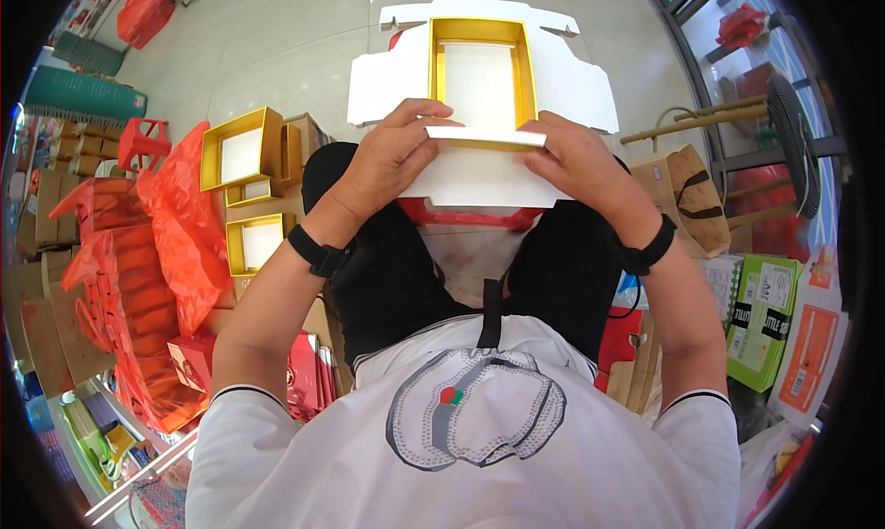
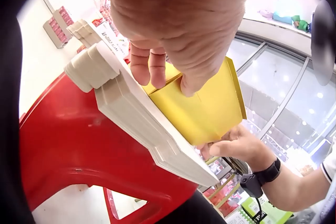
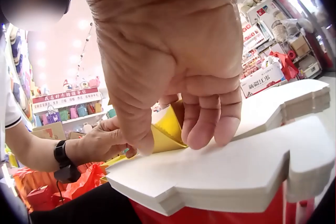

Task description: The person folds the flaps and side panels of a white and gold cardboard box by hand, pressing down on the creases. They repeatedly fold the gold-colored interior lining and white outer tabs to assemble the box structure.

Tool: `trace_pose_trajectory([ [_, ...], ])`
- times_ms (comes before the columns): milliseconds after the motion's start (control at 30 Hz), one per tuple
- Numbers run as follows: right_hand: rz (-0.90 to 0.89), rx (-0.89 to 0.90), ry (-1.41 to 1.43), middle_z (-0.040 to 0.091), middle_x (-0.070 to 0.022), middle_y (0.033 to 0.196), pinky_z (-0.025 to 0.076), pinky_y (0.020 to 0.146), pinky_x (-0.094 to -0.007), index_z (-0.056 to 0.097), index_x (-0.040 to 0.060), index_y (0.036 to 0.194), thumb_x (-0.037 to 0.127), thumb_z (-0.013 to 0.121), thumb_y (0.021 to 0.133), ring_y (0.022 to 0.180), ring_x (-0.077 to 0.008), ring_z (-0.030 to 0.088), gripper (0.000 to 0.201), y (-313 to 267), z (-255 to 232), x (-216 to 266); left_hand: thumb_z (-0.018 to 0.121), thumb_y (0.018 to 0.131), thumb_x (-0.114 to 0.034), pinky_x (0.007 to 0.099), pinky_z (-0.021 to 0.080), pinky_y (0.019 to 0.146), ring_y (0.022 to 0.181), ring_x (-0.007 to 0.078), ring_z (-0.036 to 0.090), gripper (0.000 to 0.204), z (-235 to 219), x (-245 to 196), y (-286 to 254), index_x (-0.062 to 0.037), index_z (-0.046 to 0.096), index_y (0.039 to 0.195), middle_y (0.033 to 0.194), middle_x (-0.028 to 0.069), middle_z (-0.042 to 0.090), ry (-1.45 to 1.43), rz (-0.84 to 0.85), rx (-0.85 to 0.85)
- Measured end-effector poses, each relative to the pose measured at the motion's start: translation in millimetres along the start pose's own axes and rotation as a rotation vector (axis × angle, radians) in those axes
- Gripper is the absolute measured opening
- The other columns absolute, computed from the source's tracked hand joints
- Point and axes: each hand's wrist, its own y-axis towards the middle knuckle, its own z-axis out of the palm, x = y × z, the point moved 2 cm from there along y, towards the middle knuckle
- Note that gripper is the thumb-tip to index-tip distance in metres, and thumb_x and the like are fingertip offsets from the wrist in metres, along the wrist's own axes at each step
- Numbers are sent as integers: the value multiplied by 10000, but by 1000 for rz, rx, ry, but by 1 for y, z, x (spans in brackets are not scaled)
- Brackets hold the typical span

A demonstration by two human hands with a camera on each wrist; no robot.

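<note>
A gold cardboard box (image 1: 528, 73) with a white inner base lies on a stack of flat white cardboard blanks (image 1: 581, 87). The stack rests on a red plastic stool (image 1: 475, 217). My left hand (image 1: 392, 156) pinches the near left corner of the box, its thumb against the gold wall (image 2: 205, 111) in the left wrist view. At the near right corner, my right hand (image 1: 576, 160) grips with the thumb on one side and fingers on the other. Between the hands, the near wall (image 1: 486, 137) stands up with its white edge showing. Fingers partly hide both near corners.
Several formed gold boxes (image 1: 270, 151) stand to the left on brown cardboard, beside red plastic bags (image 1: 189, 234). On the right are a brown paper bag (image 1: 682, 197), a bright green box (image 1: 765, 317) and a round black item (image 1: 793, 146) by the glass door.
</note>
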Motion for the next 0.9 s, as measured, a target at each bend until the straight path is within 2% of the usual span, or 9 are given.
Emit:
trace_pose_trajectory([
  [133, 38, -87, 30, 682, -188, 892, 538, 778, -479, 700, -4, 1055, 226, 733, 970, 856, -396, 675, 248, 8, 15, -16, 688, 1041, -82, 291, 560, 954, 1131, 182, 673, 219, 2, 2, 3, -71, 736, 1254, 1254, 77, 674, -3, 31, -61],
  [233, 48, -83, 112, 695, -202, 861, 528, 746, -480, 684, -30, 1009, 277, 718, 1005, 803, -402, 661, 309, 10, 13, -14, 672, 1072, -146, 247, 572, 832, 968, 109, 658, 319, 0, -12, 8, -71, 636, 1379, 1103, 39, 677, -192, -258, -73],
  [333, 122, -82, 145, 697, -203, 834, 518, 708, -470, 679, -27, 1047, 321, 692, 1037, 758, -405, 650, 349, 9, 9, -9, 647, 1093, -170, 231, 560, 741, 859, 62, 596, 466, 6, -9, 13, -100, 491, 1527, 978, -3, 644, -174, -244, -134],
  [433, 152, -147, 178, 672, -184, 776, 515, 678, -449, 665, -2, 1170, 343, 689, 1046, 726, -387, 647, 367, 9, 12, -6, 671, 1073, -152, 250, 561, 720, 803, 73, 561, 532, 8, -15, 15, -108, 430, 1546, 1092, 26, 629, -81, -273, -123],
  [500, 281, -123, 177, 653, -167, 739, 517, 667, -429, 644, 23, 1261, 330, 712, 1030, 714, -365, 648, 390, 7, 5, 6, 696, 1046, -134, 284, 577, 733, 822, 113, 609, 459, 6, -17, 19, -112, 510, 1466, 1231, 64, 599, 64, -134, -178],
  [633, 121, -257, -15, 656, -133, 881, 552, 678, -421, 628, 86, 1322, 277, 771, 972, 747, -332, 680, 424, 4, 7, 11, 751, 979, -108, 364, 606, 793, 884, 231, 697, 329, 5, -21, 18, -119, 644, 1290, 1448, 129, 494, 358, 14, -123],
  [700, -55, -340, -172, 646, -119, 973, 571, 690, -424, 654, 103, 1282, 257, 797, 938, 770, -328, 693, 403, 1, 9, 8, 763, 960, -107, 386, 607, 834, 950, 272, 711, 300, -1, -32, 19, -123, 675, 1247, 1407, 117, 529, 329, -59, -44],
  [800, -52, -230, -243, 607, -107, 1035, 586, 697, -429, 680, 108, 1184, 248, 810, 917, 802, -329, 703, 329, 3, 11, 7, 773, 936, -114, 396, 602, 861, 967, 295, 710, 302, 1, -37, 16, -119, 687, 1226, 1297, 88, 592, 385, -45, 22],
  [900, -29, -204, -280, 598, -119, 989, 583, 693, -425, 678, 84, 1075, 230, 818, 906, 810, -335, 702, 264, 5, 9, 14, 765, 925, -131, 414, 595, 832, 934, 305, 700, 283, 5, -32, 16, -113, 671, 1191, 1138, 68, 643, 486, 13, 61],
])
